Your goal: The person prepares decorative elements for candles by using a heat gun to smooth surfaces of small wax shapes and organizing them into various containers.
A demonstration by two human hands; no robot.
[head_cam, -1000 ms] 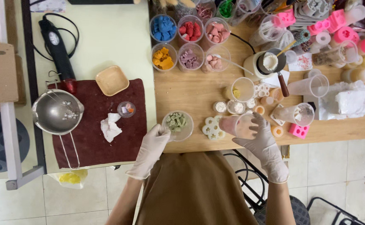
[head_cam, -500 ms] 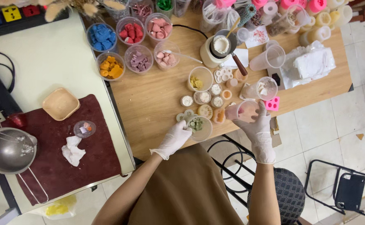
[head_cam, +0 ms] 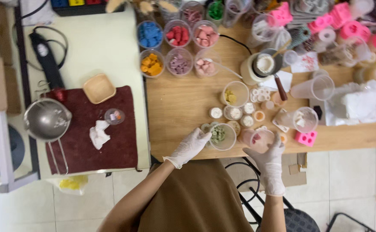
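Two gloved hands at near tabletop (head_cam: 183, 107) edge. L hand (head_cam: 190, 146): fingers curled on rim of clear cup w/ green pieces (head_cam: 222, 136). R hand (head_cam: 268, 155): wrapped round pink cup (head_cam: 256, 139), resting low by the edge. Step, prob.: steadying both cups side by side; next move likely needs a firm hold on pink cup and a level lift clear of small moulds (head_cam: 243, 114) just behind. Farther: six tubs of coloured pieces (head_cam: 177, 45), pot w/ white wax (head_cam: 261, 66), pink moulds (head_cam: 347, 23). Left: pale bench, dark red mat (head_cam: 110, 146), steel pan (head_cam: 46, 119), wooden dish (head_cam: 98, 88). Tiled floor (head_cam: 359, 184).
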